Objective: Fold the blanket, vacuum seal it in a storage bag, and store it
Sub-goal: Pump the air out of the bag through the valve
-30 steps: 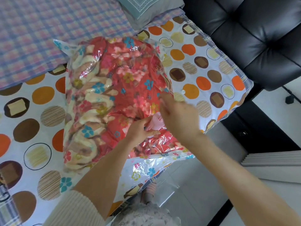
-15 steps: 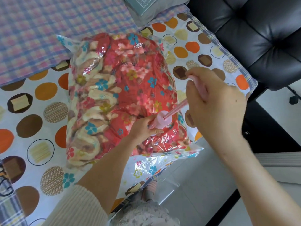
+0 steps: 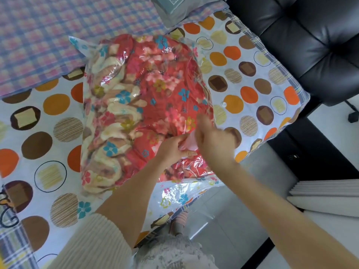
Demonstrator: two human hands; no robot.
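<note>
Downstroke done: right hand [image 3: 215, 141] curled atop pink plastic pump [image 3: 188, 145], left hand [image 3: 171, 150] grips base; red floral blanket [image 3: 151, 98] in clear plastic bag [image 3: 81, 45] prob. deflating.

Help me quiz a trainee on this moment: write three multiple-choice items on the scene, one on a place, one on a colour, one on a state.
1. Where does the storage bag lie?
A. in a cupboard
B. on the dotted sheet
C. in a drawer

2. What colour is the pump between the hands?
A. green
B. black
C. pink

3. What state is the blanket in?
A. inside the clear bag
B. spread flat over the bed
C. hanging from a hook

Answers:
1 B: the sheet's dots show all round the bag.
2 C: pink plastic shows between the left hand and the right hand, which both grip it.
3 A: glossy film covers its floral cloth.
</note>
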